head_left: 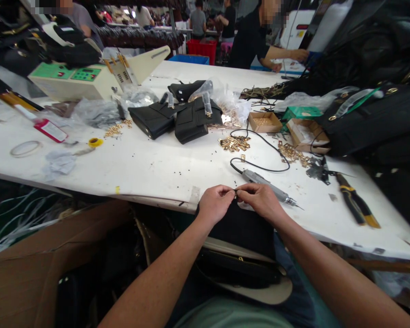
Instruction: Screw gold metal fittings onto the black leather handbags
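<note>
A black handbag (239, 228) lies across my lap against the table edge, its pale-lined flap or opening toward me and a bit of gold metal showing inside. At the bag's far edge my left hand (217, 202) is closed, thumb and forefinger pinched together. My right hand (259, 199) meets it there, also pinching, fingertips almost touching the left ones. Something small and dark shows between them, too small to name. Just beyond the right hand lies a grey electric screwdriver (264, 184) with its cable, close to the knuckles.
Gold metal fittings (234, 143) lie in piles on the white table (150, 168). Finished-looking black bags (194, 120) stand behind them. Yellow-and-black pliers (357, 200) lie at right, a red-liquid bottle (48, 128) at left. Cardboard boxes (264, 122) hold small parts. Another person (249, 41) works across the table.
</note>
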A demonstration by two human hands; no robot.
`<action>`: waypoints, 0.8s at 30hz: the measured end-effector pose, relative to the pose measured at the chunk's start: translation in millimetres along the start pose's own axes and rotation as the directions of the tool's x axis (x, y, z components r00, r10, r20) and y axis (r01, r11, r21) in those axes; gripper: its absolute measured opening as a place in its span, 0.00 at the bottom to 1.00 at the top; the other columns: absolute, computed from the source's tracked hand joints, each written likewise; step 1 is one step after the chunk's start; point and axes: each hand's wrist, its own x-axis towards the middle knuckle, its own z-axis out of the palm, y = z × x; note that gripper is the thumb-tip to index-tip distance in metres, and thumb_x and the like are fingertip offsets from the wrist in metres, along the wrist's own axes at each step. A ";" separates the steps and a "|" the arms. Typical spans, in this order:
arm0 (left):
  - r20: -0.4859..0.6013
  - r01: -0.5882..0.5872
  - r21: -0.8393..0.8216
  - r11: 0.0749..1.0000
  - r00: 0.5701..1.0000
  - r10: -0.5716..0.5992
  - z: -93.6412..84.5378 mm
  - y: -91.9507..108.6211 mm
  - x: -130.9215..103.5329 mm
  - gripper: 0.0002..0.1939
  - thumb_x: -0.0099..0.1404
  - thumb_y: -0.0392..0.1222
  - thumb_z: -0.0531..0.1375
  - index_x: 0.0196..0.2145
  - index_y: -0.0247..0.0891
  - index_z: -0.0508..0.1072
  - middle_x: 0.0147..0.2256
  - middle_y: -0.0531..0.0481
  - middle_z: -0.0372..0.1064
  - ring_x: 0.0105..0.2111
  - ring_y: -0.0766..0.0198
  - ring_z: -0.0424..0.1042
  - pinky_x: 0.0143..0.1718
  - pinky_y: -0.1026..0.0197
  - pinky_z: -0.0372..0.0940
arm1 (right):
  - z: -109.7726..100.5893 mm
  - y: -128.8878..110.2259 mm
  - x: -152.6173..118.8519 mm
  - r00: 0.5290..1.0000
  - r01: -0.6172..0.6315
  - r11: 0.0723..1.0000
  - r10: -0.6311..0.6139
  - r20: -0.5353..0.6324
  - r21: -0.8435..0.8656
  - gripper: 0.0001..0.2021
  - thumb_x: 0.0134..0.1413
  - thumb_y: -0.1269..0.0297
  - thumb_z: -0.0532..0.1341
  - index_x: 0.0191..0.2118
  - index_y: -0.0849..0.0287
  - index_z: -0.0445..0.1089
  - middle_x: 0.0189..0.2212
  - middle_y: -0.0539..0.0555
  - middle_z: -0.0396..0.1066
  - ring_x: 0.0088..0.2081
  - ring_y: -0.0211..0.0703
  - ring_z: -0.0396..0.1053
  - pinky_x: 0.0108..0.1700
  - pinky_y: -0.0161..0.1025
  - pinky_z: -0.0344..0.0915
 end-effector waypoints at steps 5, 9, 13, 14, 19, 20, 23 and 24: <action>-0.003 0.001 0.012 1.000 1.000 -0.001 -0.8 -1.3 -0.8 0.12 0.63 0.46 0.61 0.36 0.40 0.83 0.30 0.50 0.79 0.30 0.62 0.76 0.32 0.64 0.66 | 2.2 0.6 1.0 1.000 0.006 1.000 -0.007 -0.028 -0.003 0.12 0.54 0.59 0.63 0.36 0.61 0.82 0.27 0.52 0.77 0.29 0.41 0.71 0.31 0.36 0.65; -0.001 -0.006 0.023 1.000 1.000 0.006 -0.7 -1.9 -2.3 0.13 0.64 0.47 0.61 0.37 0.40 0.83 0.29 0.50 0.79 0.31 0.62 0.76 0.32 0.64 0.66 | 0.3 2.5 -0.2 1.000 0.001 0.998 -0.002 0.013 0.069 0.15 0.55 0.56 0.64 0.40 0.62 0.81 0.27 0.53 0.77 0.29 0.42 0.72 0.32 0.37 0.67; -0.005 -0.012 -0.003 1.000 1.000 0.012 -0.3 -1.9 -2.1 0.13 0.64 0.48 0.61 0.36 0.40 0.83 0.29 0.50 0.79 0.30 0.62 0.75 0.30 0.64 0.65 | -2.0 2.0 -0.1 0.999 -0.018 0.992 0.013 0.042 0.125 0.17 0.54 0.54 0.65 0.41 0.62 0.81 0.27 0.53 0.76 0.28 0.41 0.71 0.32 0.37 0.67; -0.001 -0.011 -0.023 1.000 1.000 0.011 -0.3 -2.3 -1.7 0.13 0.64 0.48 0.61 0.36 0.40 0.83 0.28 0.50 0.79 0.29 0.63 0.75 0.30 0.64 0.65 | -2.4 1.5 0.4 0.999 -0.018 0.992 0.012 0.043 0.126 0.17 0.54 0.54 0.65 0.41 0.62 0.81 0.27 0.53 0.76 0.28 0.41 0.71 0.32 0.37 0.67; 0.049 -0.005 -0.170 0.985 0.999 0.014 -0.6 -5.7 2.3 0.13 0.62 0.48 0.62 0.37 0.38 0.82 0.27 0.51 0.77 0.27 0.64 0.73 0.30 0.64 0.66 | -3.0 -0.4 2.6 0.999 -0.010 0.993 0.004 0.046 0.122 0.16 0.54 0.55 0.65 0.41 0.61 0.81 0.28 0.53 0.77 0.29 0.40 0.71 0.34 0.37 0.67; 0.051 0.000 -0.182 0.983 0.999 0.010 -0.4 -6.1 3.0 0.13 0.62 0.47 0.62 0.37 0.38 0.82 0.27 0.51 0.77 0.27 0.64 0.74 0.30 0.64 0.66 | -2.9 -0.2 2.7 0.999 -0.008 0.992 0.002 0.046 0.129 0.16 0.54 0.55 0.65 0.41 0.61 0.81 0.29 0.53 0.77 0.29 0.40 0.71 0.34 0.37 0.67; 0.046 0.017 -0.177 0.984 0.999 -0.009 0.1 -5.0 4.2 0.12 0.61 0.46 0.62 0.36 0.38 0.82 0.28 0.50 0.78 0.27 0.64 0.74 0.30 0.64 0.66 | -1.7 1.2 2.2 0.999 0.012 0.989 -0.017 0.037 0.149 0.15 0.53 0.56 0.65 0.40 0.62 0.81 0.30 0.54 0.78 0.31 0.41 0.72 0.35 0.38 0.67; 0.043 0.019 -0.171 0.985 0.999 -0.012 0.2 -4.1 4.2 0.12 0.61 0.45 0.62 0.36 0.38 0.82 0.28 0.50 0.78 0.27 0.64 0.74 0.30 0.64 0.66 | -0.9 1.9 2.0 0.999 0.020 0.989 -0.024 0.029 0.148 0.15 0.54 0.56 0.65 0.40 0.62 0.81 0.30 0.54 0.78 0.31 0.42 0.72 0.35 0.38 0.67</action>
